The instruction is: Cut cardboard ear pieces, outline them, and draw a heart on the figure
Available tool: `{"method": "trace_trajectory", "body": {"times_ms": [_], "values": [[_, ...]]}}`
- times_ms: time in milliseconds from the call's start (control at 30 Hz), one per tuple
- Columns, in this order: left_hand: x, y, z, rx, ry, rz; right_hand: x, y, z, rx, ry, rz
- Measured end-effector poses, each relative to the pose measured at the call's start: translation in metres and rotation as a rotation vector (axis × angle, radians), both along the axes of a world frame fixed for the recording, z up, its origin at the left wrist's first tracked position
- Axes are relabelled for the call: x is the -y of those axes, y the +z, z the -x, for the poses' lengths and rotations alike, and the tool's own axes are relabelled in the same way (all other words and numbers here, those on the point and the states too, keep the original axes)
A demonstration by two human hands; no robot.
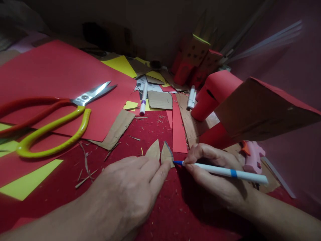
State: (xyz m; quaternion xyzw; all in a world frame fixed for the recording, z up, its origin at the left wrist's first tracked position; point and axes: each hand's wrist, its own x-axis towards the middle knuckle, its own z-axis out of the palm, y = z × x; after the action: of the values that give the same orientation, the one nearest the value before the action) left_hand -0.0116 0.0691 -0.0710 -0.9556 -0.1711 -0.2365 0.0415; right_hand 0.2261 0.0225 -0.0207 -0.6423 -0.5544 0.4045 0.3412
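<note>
My right hand (215,170) pinches a white felt-tip marker (218,169) with a blue band, its blue tip at the lower right edge of a small pointed cardboard piece (166,152). Along that piece's right edge runs a dark blue line. My left hand (135,180) lies flat, fingers stretched, with a fingertip on the marked piece. Its other fingers cover the lower part of a second pointed cardboard piece (154,150) just to the left. Both pieces rest on a dark red surface (160,214).
Scissors (85,97) with red and yellow handles lie on red paper (62,73) at left. A purple-banded marker (143,100), cardboard scraps (160,99) and red strips (178,129) lie ahead. A cardboard-and-red-paper structure (265,110) and pink glue gun (253,159) are at right.
</note>
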Motion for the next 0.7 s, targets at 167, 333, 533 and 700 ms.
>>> {"method": "trace_trajectory", "body": {"times_ms": [167, 333, 533, 700], "values": [[0.001, -0.002, -0.003, 0.038, 0.022, 0.002, -0.002, -0.003, -0.002, -0.114, -0.065, -0.037], [0.003, 0.002, -0.001, -0.012, 0.039, -0.003, 0.001, 0.003, -0.001, 0.029, 0.014, 0.028], [0.003, 0.008, 0.000, -0.030, 0.023, 0.004, 0.002, 0.000, -0.006, -0.028, 0.048, 0.034], [0.003, 0.008, -0.001, -0.016, 0.034, 0.012, 0.003, -0.006, -0.007, -0.047, -0.011, 0.021]]}}
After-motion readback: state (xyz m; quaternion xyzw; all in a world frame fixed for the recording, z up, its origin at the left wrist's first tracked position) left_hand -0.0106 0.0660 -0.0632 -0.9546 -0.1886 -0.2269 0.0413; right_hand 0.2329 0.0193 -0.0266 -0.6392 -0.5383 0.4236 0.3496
